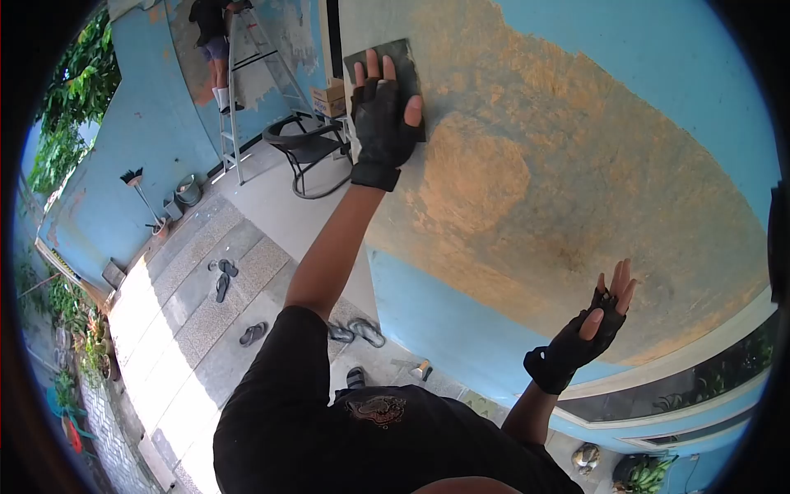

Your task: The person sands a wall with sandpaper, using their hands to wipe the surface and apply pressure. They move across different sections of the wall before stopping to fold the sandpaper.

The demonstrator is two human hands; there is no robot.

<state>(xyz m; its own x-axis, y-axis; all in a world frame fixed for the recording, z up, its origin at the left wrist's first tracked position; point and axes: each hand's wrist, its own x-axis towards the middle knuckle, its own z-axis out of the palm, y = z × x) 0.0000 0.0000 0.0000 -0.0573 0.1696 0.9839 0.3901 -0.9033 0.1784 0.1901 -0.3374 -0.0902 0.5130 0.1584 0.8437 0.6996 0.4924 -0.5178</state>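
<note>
My left hand (380, 123), in a black fingerless glove, lies flat over a dark, roughly square sheet that looks like sandpaper (401, 54). Its fingers are stretched out and press the sheet to the wall, near the wall's left edge. Bare, scraped plaster in tan and grey (485, 173) spreads beside it, ringed by light blue paint (658, 58). Lower on the right, my right hand (586, 329) wears a matching glove and is raised close by the wall. Its fingers point upward, open, with nothing in them.
Behind on the left, a person (216, 49) stands on an aluminium ladder (233, 107). A dark chair (309, 148) and cardboard box (329, 99) are nearby. Sandals (366, 332) and a brush-like tool (422, 369) lie on the floor. A window (683, 387) runs along the lower right.
</note>
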